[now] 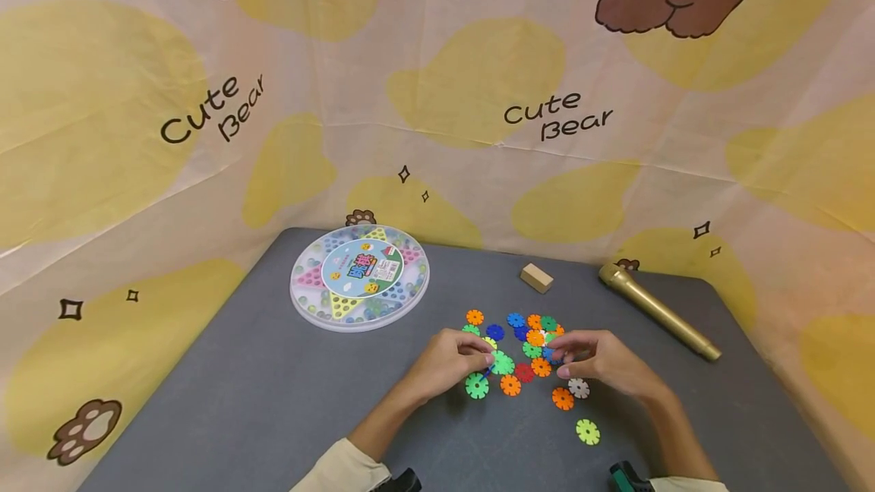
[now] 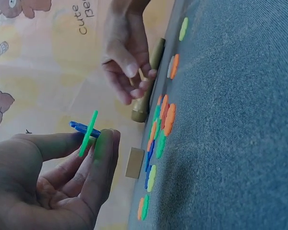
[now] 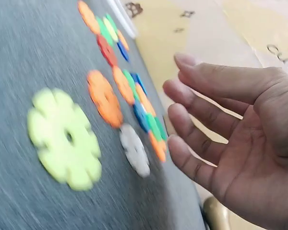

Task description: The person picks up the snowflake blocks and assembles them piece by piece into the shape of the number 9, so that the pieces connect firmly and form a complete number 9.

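My left hand pinches two flower-shaped plastic discs slotted crosswise together, a green disc and a blue disc. The left wrist view shows both edge-on between thumb and fingers. To the right, my right hand hovers above the scattered discs, its fingers loosely bent and nothing between them. Beneath and between the hands lie several loose discs, among them a red disc and an orange disc. A white disc and a yellow-green disc lie near the right hand.
At the back left of the grey table lies a round marble board game in clear packaging. A small wooden block sits behind the discs. Back right lies a gold microphone-shaped object. Printed cloth hangs around the table.
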`<state>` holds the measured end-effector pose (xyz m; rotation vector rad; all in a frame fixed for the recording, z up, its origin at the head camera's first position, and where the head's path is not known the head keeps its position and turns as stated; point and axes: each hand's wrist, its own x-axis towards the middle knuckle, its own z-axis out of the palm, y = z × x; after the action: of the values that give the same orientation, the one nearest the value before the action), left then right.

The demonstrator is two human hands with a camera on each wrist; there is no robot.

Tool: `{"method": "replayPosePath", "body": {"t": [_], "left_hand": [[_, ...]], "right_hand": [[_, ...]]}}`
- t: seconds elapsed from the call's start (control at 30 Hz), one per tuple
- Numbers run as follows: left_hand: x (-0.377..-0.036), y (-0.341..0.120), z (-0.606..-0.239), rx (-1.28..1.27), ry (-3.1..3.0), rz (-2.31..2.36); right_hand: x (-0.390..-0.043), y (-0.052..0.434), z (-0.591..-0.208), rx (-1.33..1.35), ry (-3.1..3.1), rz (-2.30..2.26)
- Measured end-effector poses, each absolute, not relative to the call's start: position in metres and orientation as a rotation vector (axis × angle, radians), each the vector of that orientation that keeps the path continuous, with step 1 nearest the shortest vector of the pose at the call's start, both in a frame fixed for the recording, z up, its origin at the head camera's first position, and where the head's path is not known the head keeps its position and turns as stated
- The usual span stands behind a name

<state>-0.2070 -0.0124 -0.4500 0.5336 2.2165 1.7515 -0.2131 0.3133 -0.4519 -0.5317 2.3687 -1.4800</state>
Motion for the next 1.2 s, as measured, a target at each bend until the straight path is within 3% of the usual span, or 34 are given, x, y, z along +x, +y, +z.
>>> {"method": "replayPosePath", "body": {"t": [0.63,1.2], "left_hand": [[-0.209,-0.015,-0.451,0.506,2.207,1.764],[-0.211,-0.016,-0.451,0.498,2.197,1.772]], "right_hand": [[-0.214,0.34,-0.454,-0.454,2.471,-1.12],[-0.213,0.339,-0.455,-0.538,2.41,-1.178]]}}
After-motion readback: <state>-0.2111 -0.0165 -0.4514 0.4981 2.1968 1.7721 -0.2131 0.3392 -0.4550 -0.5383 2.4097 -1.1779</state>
